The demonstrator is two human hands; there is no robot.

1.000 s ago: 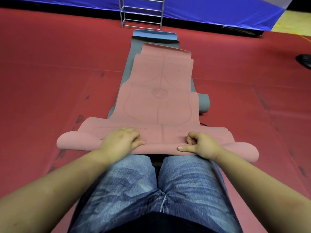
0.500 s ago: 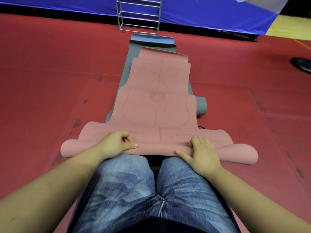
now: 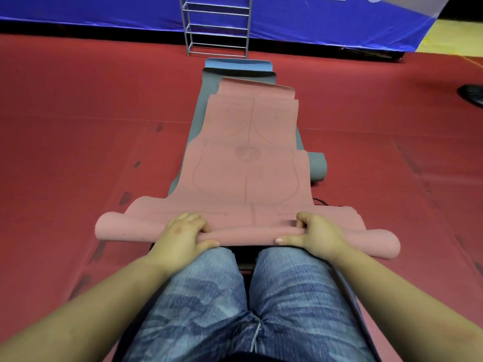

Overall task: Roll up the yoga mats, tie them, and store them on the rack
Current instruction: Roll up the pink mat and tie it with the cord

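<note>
At lower centre, both hands, left (image 3: 183, 235) and right (image 3: 317, 235), gripped the pink mat's (image 3: 248, 176) rolled edge. Uneven pushing could skew the roll, since its ends flared wide.

Bare forearms, faded blue jeans (image 3: 245, 309)

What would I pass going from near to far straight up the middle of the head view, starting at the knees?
Jeans → rolled near edge of the pink mat, gripped by left hand and right hand → its flat stretch → grey mat → blue mat → metal rack → blue banner.
</note>
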